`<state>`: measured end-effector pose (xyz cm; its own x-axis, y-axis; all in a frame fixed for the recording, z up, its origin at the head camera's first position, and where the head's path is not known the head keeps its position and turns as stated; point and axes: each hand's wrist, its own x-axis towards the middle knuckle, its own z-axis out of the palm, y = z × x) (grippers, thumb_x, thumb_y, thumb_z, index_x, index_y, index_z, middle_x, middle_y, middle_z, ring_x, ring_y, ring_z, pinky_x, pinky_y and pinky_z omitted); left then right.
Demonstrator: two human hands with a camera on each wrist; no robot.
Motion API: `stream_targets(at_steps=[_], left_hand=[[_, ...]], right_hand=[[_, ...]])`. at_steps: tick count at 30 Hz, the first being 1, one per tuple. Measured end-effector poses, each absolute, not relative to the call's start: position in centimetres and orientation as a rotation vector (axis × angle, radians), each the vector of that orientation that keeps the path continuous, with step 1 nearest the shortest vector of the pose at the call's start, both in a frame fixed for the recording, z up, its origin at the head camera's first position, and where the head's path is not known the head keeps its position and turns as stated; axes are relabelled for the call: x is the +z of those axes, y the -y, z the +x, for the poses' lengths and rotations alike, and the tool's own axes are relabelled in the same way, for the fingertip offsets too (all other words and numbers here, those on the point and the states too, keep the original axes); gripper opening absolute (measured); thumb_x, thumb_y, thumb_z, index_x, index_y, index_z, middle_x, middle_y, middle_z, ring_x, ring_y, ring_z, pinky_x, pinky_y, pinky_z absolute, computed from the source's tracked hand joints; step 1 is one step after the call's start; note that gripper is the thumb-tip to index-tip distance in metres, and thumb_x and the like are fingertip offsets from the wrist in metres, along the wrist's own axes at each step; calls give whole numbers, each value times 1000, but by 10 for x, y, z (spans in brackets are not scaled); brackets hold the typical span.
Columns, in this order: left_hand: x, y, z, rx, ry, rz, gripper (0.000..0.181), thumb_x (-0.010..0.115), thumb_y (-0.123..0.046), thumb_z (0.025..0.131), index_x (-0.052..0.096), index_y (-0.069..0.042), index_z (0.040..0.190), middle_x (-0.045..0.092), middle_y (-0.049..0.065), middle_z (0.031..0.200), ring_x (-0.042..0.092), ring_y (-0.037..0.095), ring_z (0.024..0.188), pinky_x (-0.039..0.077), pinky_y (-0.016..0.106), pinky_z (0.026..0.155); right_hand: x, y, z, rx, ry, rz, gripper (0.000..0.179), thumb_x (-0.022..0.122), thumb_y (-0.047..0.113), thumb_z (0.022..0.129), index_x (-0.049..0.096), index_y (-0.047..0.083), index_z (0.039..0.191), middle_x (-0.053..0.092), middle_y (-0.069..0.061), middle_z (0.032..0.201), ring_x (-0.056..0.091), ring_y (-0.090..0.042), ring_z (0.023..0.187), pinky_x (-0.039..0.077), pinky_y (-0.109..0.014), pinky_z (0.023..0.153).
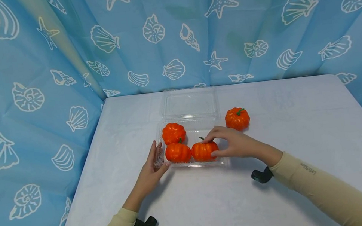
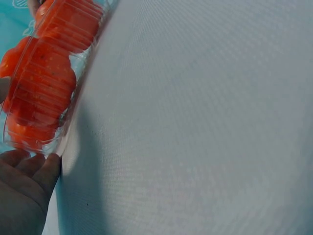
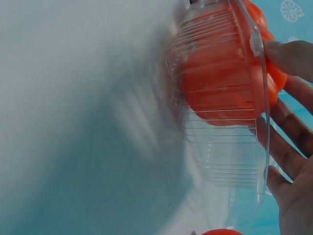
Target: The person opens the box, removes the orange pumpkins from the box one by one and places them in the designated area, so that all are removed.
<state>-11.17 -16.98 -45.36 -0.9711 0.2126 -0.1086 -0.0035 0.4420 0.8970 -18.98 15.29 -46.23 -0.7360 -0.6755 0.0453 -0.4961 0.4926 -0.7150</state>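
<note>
A clear plastic clamshell box [image 1: 207,162] lies with its lid [image 1: 189,103] folded back behind it. Two small orange pumpkins, one at the back left [image 1: 173,133] and one at the front left [image 1: 178,153], sit in its left half. My right hand [image 1: 235,142] grips a third pumpkin [image 1: 202,151] at the box's front, thumb low on its near side and fingers over its top beside the stem. Along the left end my left hand [image 1: 148,177] rests extended fingers against the box wall, its thumb by the front corner. The left wrist view shows those fingertips at the clear wall.
Another orange pumpkin [image 1: 237,119] with a green stem stands on the white table [image 1: 279,199] to the right of the box, just beyond my right hand. A blue curtain [image 1: 171,35] with shell prints hangs behind the table and along its left side.
</note>
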Motion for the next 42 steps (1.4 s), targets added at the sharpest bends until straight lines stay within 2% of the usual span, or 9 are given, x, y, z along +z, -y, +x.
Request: stream_targets(at_steps=[7,12,20,25,29,33,36,42], left_hand=[[-463,172,-115,1545,-2489,199,88,66,-14,99,8,-5,164,25,17,165,25,36,152,42,55,110],[-490,178,-123,1565,-2502,214,90,67,-19,99,7,-12,165,26,12,166,25,33,152,42,55,109],[-506,183,-127,1566,-2516,234,91,69,-31,98,9,-21,165,28,4,166,27,28,152,44,50,109],[-505,183,-127,1565,-2518,231,90,69,-32,98,10,-22,165,28,3,166,26,28,153,43,50,109],[-505,183,-127,1565,-2515,234,90,68,-31,99,10,-21,165,28,4,166,26,28,153,44,51,109],[-505,183,-128,1560,-2518,236,90,68,-31,98,9,-20,165,28,4,167,26,28,153,43,51,109],[-505,182,-128,1555,-2525,235,91,69,-32,98,9,-20,165,28,4,167,27,28,152,43,50,109],[-505,183,-127,1544,-2527,232,92,69,-31,98,8,-18,165,27,4,167,26,26,153,41,51,111]], right_hand=[[-461,-150,-196,-971,-2620,-971,40,81,23,88,69,24,126,62,2,124,56,-21,120,51,-47,104],[-461,-149,-198,-933,-2684,-1005,37,81,20,87,70,22,123,61,0,125,53,-23,123,50,-48,104],[-465,-147,-199,-953,-2697,-1016,33,82,33,87,71,20,116,62,0,121,54,-23,119,51,-46,102],[-468,-146,-200,-1008,-2682,-975,40,85,29,85,62,16,115,58,-1,121,56,-24,117,52,-45,102],[-470,-145,-202,-962,-2700,-955,48,86,30,84,61,15,122,57,-1,126,55,-23,120,51,-44,103],[-473,-143,-205,-868,-2728,-993,54,85,33,84,63,15,130,61,-2,133,53,-25,129,31,-52,119],[-474,-142,-208,-811,-2736,-1035,56,84,34,85,63,16,134,64,-3,135,53,-25,133,13,-56,124],[-474,-139,-208,-737,-2730,-1081,61,82,37,86,62,21,141,64,-2,138,54,-24,134,7,-57,124]])
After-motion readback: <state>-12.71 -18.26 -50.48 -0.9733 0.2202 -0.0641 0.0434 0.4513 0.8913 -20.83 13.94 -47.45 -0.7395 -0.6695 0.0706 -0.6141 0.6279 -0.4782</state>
